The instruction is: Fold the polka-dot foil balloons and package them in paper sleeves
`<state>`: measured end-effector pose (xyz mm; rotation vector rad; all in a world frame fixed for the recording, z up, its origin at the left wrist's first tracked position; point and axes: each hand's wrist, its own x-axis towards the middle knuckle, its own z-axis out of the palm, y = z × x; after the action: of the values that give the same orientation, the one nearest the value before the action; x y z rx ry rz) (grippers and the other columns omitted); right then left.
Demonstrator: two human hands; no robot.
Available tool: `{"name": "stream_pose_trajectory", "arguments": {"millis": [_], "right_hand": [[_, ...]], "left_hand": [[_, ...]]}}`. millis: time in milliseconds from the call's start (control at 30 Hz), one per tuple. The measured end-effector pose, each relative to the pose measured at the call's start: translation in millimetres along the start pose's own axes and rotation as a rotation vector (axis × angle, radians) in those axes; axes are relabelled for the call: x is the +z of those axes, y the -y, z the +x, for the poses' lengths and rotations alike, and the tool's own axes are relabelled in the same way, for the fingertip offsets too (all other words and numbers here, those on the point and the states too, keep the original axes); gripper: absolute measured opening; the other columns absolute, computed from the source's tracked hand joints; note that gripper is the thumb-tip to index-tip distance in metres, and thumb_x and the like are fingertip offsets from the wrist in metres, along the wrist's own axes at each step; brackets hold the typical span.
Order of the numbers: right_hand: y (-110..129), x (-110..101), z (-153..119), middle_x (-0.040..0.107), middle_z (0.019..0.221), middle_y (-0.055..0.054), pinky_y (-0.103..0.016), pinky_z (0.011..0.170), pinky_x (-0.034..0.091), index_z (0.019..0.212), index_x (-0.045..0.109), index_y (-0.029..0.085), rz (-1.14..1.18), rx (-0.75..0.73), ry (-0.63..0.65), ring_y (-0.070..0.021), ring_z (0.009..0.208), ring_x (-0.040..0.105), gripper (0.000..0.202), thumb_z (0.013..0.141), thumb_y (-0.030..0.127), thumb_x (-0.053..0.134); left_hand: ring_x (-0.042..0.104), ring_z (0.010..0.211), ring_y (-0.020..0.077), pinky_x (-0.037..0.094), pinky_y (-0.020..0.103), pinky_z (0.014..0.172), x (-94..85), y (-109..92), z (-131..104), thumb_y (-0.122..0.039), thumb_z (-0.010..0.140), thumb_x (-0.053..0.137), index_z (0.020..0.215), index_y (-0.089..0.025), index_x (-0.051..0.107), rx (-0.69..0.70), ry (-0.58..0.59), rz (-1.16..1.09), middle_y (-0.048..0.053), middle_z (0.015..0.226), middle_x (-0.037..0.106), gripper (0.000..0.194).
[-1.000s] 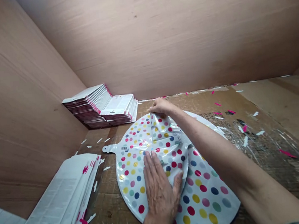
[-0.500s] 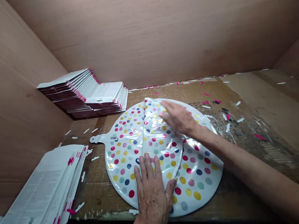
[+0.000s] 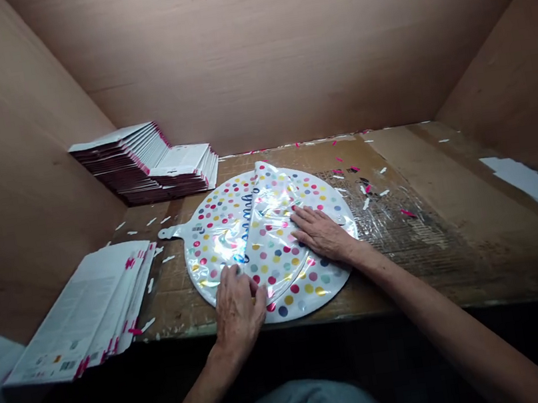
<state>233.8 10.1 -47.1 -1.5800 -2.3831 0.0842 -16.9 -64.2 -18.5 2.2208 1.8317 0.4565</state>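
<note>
A round white foil balloon [image 3: 215, 213] with coloured dots lies flat on the cardboard-covered table, its tail pointing left. One part of it is folded over, with a slanting crease near the middle and blue lettering beside the crease. My right hand [image 3: 321, 231] rests on the folded part, palm down, fingers spread. At the balloon's lower left edge is my left hand [image 3: 237, 300], its fingers bent down onto the foil near the lower end of the crease; whether they pinch any of it is hidden.
A stack of folded white packets [image 3: 142, 166] stands at the back left. More packets [image 3: 83, 310] fan out over the table's left front edge. Pink and white scraps lie about the table [image 3: 395, 169]. White sheets [image 3: 537, 188] lie at the right. Wooden panels rise behind and at both sides.
The view has shifted back, showing my lap. My right hand has slid down the folded part. My left hand has moved left and its fingers have bent. More blue lettering shows beside the crease.
</note>
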Motion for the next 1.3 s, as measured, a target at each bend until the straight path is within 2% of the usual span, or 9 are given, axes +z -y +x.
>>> {"name": "stream_pose_trajectory", "arguments": {"millis": [100,200,367,500,667,900,1033,1200,1300], "right_hand": [[27,-8,-21,0.046,0.149,-0.020,-0.052,0.112,0.037,0.143,0.048,0.012,0.151,-0.083,-0.196,-0.0300,0.141,0.040,0.053,0.101,0.043,0.040],[54,-15,-43,0.055,0.142,-0.016,-0.049,0.109,0.043,0.141,0.051,0.017,0.257,-0.166,-0.322,-0.0273,0.133,0.049,0.047,0.101,0.041,0.041],[74,-11,-62,0.067,0.124,-0.016,-0.047,0.099,0.051,0.132,0.058,0.017,0.310,-0.110,-0.433,-0.0270,0.118,0.061,0.040,0.101,0.036,0.044],[89,-5,-69,0.066,0.124,-0.016,-0.046,0.100,0.052,0.134,0.056,0.016,0.316,-0.222,-0.435,-0.0265,0.118,0.061,0.040,0.098,0.034,0.051],[101,-8,-75,0.061,0.132,-0.018,-0.049,0.103,0.049,0.144,0.045,0.016,0.312,-0.264,-0.416,-0.0283,0.126,0.055,0.053,0.096,0.035,0.053],[98,-53,9,0.056,0.140,-0.016,-0.044,0.110,0.040,0.137,0.053,0.016,0.116,-0.300,-0.269,-0.0268,0.131,0.049,0.044,0.099,0.037,0.047],[77,-51,53,0.050,0.143,-0.023,-0.053,0.107,0.040,0.137,0.051,0.013,0.071,0.049,-0.163,-0.0347,0.127,0.053,0.049,0.092,0.029,0.061],[60,-19,27,0.072,0.105,-0.011,-0.033,0.076,0.057,0.136,0.049,0.016,0.683,0.320,-0.071,-0.0220,0.089,0.071,0.041,0.097,0.031,0.046],[61,-14,-13,0.073,0.103,-0.007,-0.028,0.066,0.059,0.131,0.054,0.019,0.963,0.411,-0.135,-0.0173,0.079,0.072,0.039,0.098,0.037,0.042]], "left_hand": [[0.067,0.089,0.0228,0.050,0.036,0.083,-24.8,-11,11,-0.035,0.092,0.046,0.079,-0.022,0.054,-0.130,0.172,-0.128,0.005,0.086,0.069,0.019],[0.068,0.082,0.0216,0.046,0.032,0.076,-36.6,-14,21,-0.048,0.091,0.049,0.099,-0.021,0.055,-0.208,0.222,-0.146,0.004,0.087,0.071,0.029],[0.067,0.083,0.0253,0.040,0.029,0.065,-23.9,-4,22,-0.062,0.084,0.053,0.084,-0.019,0.059,-0.201,0.368,0.007,0.008,0.085,0.071,0.043],[0.066,0.075,0.0229,0.039,0.027,0.062,-17.6,-2,27,-0.067,0.080,0.053,0.066,-0.020,0.054,-0.122,0.373,-0.063,0.004,0.069,0.066,0.049],[0.061,0.057,0.0173,0.043,0.025,0.053,-12.8,-7,37,-0.055,0.080,0.057,0.093,-0.019,0.052,-0.268,0.461,-0.485,-0.001,0.065,0.063,0.038],[0.067,0.088,0.0269,0.049,0.033,0.074,-19.0,-10,37,-0.034,0.078,0.059,0.088,-0.017,0.061,-0.013,0.402,-0.013,0.007,0.086,0.069,0.019],[0.063,0.110,0.0320,0.049,0.040,0.089,-29.5,-14,39,-0.036,0.080,0.061,0.119,-0.016,0.056,0.013,0.257,0.227,0.015,0.115,0.067,0.045],[0.058,0.121,0.0257,0.045,0.037,0.102,-24.5,-11,91,-0.023,0.092,0.040,0.130,-0.014,0.052,0.005,-0.048,-0.058,0.015,0.127,0.062,0.041],[0.047,0.135,0.0246,0.039,0.039,0.111,-9.8,-15,126,-0.033,0.099,0.031,0.145,-0.014,0.038,0.012,-0.141,-0.212,0.016,0.147,0.048,0.050]]}}
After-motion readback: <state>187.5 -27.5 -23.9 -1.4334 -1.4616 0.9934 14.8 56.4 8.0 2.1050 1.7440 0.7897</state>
